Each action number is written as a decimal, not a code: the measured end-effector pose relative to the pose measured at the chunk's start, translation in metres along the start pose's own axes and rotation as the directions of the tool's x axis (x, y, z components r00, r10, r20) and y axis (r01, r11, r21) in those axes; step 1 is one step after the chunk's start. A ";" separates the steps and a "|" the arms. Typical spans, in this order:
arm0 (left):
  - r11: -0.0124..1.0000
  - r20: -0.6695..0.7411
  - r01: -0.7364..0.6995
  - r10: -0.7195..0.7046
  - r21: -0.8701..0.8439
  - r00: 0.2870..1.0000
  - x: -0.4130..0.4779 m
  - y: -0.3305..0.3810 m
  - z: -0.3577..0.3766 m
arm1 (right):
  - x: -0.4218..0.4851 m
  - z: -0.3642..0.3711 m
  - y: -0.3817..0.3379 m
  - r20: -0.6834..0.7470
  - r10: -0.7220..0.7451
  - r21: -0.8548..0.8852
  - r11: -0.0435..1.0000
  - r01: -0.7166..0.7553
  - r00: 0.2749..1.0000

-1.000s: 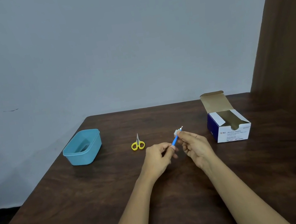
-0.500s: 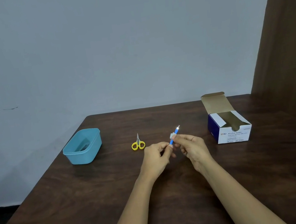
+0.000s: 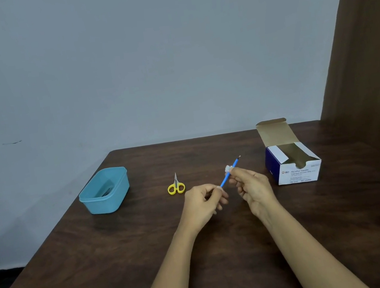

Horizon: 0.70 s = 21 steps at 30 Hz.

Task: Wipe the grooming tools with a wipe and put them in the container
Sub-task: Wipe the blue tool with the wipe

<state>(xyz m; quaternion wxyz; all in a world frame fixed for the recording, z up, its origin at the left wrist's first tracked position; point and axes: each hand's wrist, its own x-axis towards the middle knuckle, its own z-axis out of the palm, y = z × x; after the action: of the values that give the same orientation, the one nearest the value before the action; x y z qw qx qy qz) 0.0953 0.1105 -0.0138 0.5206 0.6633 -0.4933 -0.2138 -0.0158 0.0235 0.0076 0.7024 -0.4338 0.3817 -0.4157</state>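
Above the dark wooden table (image 3: 104, 267), the left hand (image 3: 202, 201) pinches the lower end of a blue-handled grooming tool (image 3: 225, 179), its metal tip tilted up and away; the right hand (image 3: 251, 184) pinches a white wipe (image 3: 228, 168) round the shaft; yellow scissors (image 3: 176, 187) lie beside the hands, towards the teal container (image 3: 104, 204); an open alcohol swab box (image 3: 296, 172) stands at the right.

One blue container (image 3: 109, 202) at ten o'clock, one pair of yellow scissors (image 3: 176, 187) at eleven, one swab box (image 3: 296, 172) at two. Two hands in play, left hand (image 3: 202, 203) and right hand (image 3: 254, 186), with one blue-handled tool (image 3: 227, 175) and one white wipe (image 3: 228, 168).
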 end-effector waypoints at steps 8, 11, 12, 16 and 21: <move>0.988 -0.039 -0.082 0.087 0.131 0.995 0.000 -0.005 -0.003 | -0.011 0.010 0.009 0.049 -0.058 -0.211 0.975 0.067 0.997; 0.977 -0.039 -0.111 0.120 0.181 0.992 0.001 -0.005 -0.003 | -0.009 0.010 0.006 -0.009 -0.062 -0.179 0.982 0.059 0.998; 0.974 -0.036 -0.114 0.124 0.198 0.992 0.002 -0.006 -0.003 | -0.008 0.008 0.005 -0.033 -0.055 -0.148 0.988 0.049 0.998; 0.954 0.013 -0.109 0.110 0.278 0.994 0.003 -0.010 -0.001 | -0.001 0.002 0.000 -0.101 -0.031 -0.020 0.999 0.029 0.994; 0.956 0.011 -0.143 0.145 0.257 0.989 0.001 -0.004 0.001 | 0.000 -0.001 -0.004 -0.121 -0.027 0.034 0.999 0.031 0.992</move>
<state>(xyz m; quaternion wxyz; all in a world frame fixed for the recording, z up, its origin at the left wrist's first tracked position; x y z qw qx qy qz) 0.0960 0.1092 -0.0174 0.4463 0.6883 -0.5618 -0.1068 -0.0176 0.0225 0.0106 0.6795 -0.4008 0.4097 -0.4580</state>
